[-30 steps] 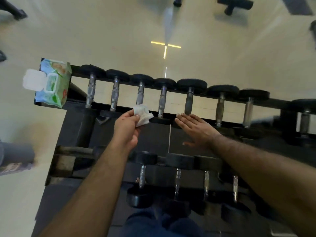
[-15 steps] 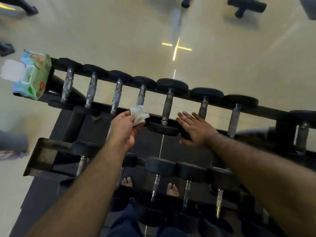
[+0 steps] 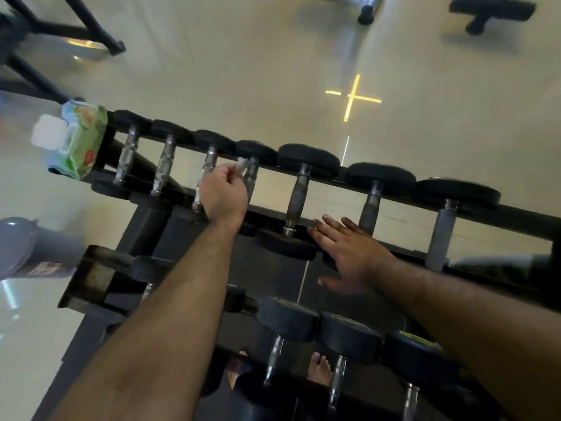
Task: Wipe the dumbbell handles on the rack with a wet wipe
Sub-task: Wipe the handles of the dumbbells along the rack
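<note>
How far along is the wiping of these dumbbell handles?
Early to midway, it seems. The left hand pinches the wet wipe at the fourth handle of the top row. The right hand rests flat on the rack. Handles to the right, like the fifth handle, and the lower row look untouched; whether the first three are clean cannot be told.

Glossy pale beige floor, soft reflections. Yellow cross marking on it, thin bright line just below. Black metal frame legs top left. Black equipment feet top right, a chrome leg with black foot beside them. Grey bin-like object at left edge, blurred.
</note>
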Demonstrator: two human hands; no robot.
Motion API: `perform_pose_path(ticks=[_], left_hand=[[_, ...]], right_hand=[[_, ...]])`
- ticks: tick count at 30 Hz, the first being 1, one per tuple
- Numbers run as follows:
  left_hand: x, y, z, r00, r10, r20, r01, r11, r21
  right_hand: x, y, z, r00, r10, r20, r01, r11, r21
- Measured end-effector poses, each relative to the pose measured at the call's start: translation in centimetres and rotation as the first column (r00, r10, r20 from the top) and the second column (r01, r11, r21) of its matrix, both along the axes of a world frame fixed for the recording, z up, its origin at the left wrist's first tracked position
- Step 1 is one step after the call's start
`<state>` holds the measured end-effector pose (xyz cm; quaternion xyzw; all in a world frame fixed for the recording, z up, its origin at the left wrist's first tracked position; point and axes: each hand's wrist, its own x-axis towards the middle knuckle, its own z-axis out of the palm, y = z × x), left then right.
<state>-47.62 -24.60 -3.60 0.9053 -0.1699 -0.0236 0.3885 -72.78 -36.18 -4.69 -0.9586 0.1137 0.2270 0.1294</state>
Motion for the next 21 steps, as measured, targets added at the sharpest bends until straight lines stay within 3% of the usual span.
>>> perform_pose_path(ticks=[5, 7, 10, 12, 14, 17, 19, 21], left_hand=[[-0.2, -1.4, -2.1, 0.927, -0.317, 0.200, 0.264, 0.931, 0.253], [-0.4, -0.3, -2.2, 0.843, -0.481, 0.240, 0.351, 0.830, 0.433], [-0.6, 2.3, -1.4, 0.764, -0.632, 0.132, 0.431, 0.651, 0.624], [-1.0, 4.1, -0.7, 0.771, -0.634, 0.055, 0.466, 0.621, 0.630], [-0.9, 4.9, 0.1, 0.785, -0.617, 0.053, 0.484, 0.665, 0.569], [0.7, 3.0, 0.7, 0.751, -0.601, 0.274, 0.445, 0.767, 0.463], [2.2, 0.9, 0.1, 0.642, -0.623, 0.447, 0.465, 0.780, 0.419], [3.3, -0.7, -1.0, 0.486, -0.713, 0.505, 0.513, 0.701, 0.495]], right_hand=[[1.0, 0.0, -0.2, 1.000, 0.020, -0.001, -0.020, 1.000, -0.004], [1.2, 0.0, -0.1, 1.000, 0.024, -0.007, -0.024, 1.000, 0.005], [1.0, 0.1, 0.0, 1.000, 0.016, -0.007, -0.016, 1.000, 0.018], [0.9, 0.1, 0.0, 1.000, 0.017, 0.000, -0.017, 1.000, 0.015], [0.8, 0.2, 0.0, 1.000, 0.013, 0.002, -0.013, 1.000, 0.013], [0.9, 0.2, -0.1, 1.000, 0.008, -0.008, -0.008, 1.000, 0.013], [1.1, 0.3, -0.1, 1.000, 0.004, -0.010, -0.004, 1.000, 0.006], [1.1, 0.4, -0.2, 1.000, -0.005, -0.014, 0.005, 1.000, 0.000]])
